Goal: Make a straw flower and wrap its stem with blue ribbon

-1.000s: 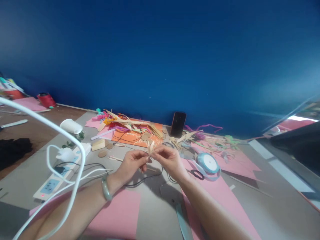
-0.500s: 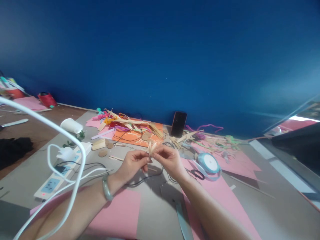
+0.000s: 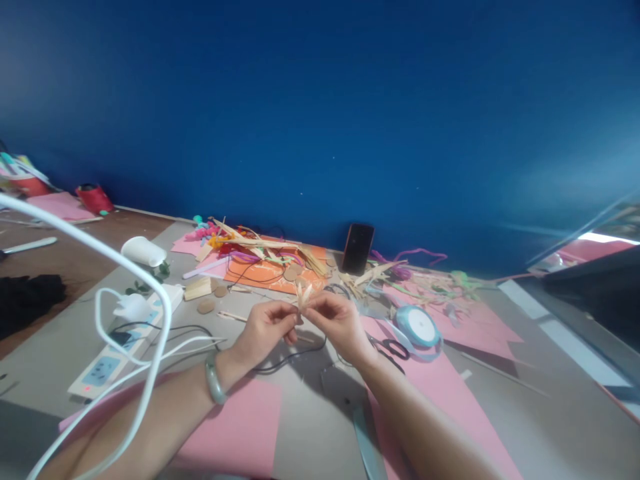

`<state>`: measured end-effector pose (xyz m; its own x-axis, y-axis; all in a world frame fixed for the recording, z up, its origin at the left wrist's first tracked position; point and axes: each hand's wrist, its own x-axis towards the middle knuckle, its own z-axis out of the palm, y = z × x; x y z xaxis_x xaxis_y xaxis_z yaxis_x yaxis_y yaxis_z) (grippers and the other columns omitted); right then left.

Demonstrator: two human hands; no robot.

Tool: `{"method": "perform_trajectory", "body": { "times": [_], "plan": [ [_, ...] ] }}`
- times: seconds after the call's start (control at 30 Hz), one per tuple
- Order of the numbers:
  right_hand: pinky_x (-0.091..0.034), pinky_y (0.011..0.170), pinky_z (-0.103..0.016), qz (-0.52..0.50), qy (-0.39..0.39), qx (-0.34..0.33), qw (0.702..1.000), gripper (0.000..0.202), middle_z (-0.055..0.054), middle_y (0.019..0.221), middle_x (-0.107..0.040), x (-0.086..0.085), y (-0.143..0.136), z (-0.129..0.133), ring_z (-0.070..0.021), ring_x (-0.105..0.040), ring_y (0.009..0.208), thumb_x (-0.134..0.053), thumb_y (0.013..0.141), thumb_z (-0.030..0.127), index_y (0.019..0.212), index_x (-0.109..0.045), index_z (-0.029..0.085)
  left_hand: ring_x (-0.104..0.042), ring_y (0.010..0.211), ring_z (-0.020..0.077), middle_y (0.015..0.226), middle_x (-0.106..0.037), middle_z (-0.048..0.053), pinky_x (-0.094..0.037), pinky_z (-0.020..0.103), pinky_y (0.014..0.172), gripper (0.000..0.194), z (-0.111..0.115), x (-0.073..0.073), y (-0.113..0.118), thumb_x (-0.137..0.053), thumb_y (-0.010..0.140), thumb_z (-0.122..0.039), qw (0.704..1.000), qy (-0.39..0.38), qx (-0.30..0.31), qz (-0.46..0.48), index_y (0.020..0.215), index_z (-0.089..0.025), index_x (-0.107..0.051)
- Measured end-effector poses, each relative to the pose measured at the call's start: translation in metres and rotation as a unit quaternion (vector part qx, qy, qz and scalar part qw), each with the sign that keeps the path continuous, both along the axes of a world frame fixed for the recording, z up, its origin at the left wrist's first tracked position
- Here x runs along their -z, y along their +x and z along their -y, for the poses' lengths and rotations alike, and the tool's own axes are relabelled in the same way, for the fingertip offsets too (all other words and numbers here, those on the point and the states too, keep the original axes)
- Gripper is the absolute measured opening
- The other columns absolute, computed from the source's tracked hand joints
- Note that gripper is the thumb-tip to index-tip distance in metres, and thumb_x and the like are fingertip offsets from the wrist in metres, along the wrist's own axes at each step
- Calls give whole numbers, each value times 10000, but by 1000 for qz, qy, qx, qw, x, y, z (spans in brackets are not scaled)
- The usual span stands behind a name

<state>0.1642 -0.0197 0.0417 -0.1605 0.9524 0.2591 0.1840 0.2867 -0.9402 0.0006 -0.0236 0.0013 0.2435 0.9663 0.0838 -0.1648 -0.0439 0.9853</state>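
Between my two hands is a small pale bundle of dried husk strips (image 3: 303, 293), its pointed ends fanning upward like petals. My left hand (image 3: 270, 327) pinches it low down on the left, with a green bangle (image 3: 215, 380) on that wrist. From the other side, my right hand (image 3: 340, 323) grips the same bundle between thumb and fingers. The lower end of the bundle is hidden by the fingertips. Scissors (image 3: 395, 348) with dark handles lie just right of my right wrist, partly covered by it.
A white power strip (image 3: 103, 370) with plugs and looping white cable (image 3: 165, 313) lies at left. A blue ribbon spool (image 3: 419, 327) is at right. Behind, a phone (image 3: 358, 248) leans on the blue wall (image 3: 320, 120), near loose husk strips (image 3: 265, 247). Pink paper (image 3: 240, 427) lies in front.
My right hand and forearm have shifted very slightly, and more of the scissors shows beside the wrist. Both hands keep their pinch on the bundle.
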Motion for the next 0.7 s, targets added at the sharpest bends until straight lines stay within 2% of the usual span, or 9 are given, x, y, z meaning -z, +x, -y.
{"method": "perform_trajectory", "body": {
  "times": [0.17,0.3,0.5,0.7],
  "plan": [
    [-442,566,-253,9,-2,12,1000,151,-15,671,-636,0,0,0,-128,-573,600,-720,729,293,671,-654,170,-587,489,103,573,-621,-5,-491,208,510,172,2,-1,1,-668,766,-294,1000,14,-19,-11,809,-128,-653],
    [-459,580,-261,15,8,5,1000,160,-26,686,-653,2,1,0,-137,-590,618,-703,749,312,693,-658,169,-578,490,100,552,-613,-2,-487,203,519,198,3,-2,0,-642,797,-322,999,25,-10,-22,803,-125,-656],
    [-467,587,-269,34,41,-5,999,152,-38,706,-664,7,2,-1,-148,-604,638,-682,778,316,734,-663,171,-569,490,105,528,-605,2,-482,206,521,246,1,3,-1,-625,812,-371,999,32,-15,-33,785,-128,-652],
    [-406,512,-248,81,100,12,992,155,-29,680,-642,7,2,-1,-128,-542,577,-672,793,313,710,-663,183,-566,487,107,528,-604,-1,-477,207,519,252,1,6,-1,-627,810,-382,998,41,-26,-45,784,-133,-653]
  ]
}}
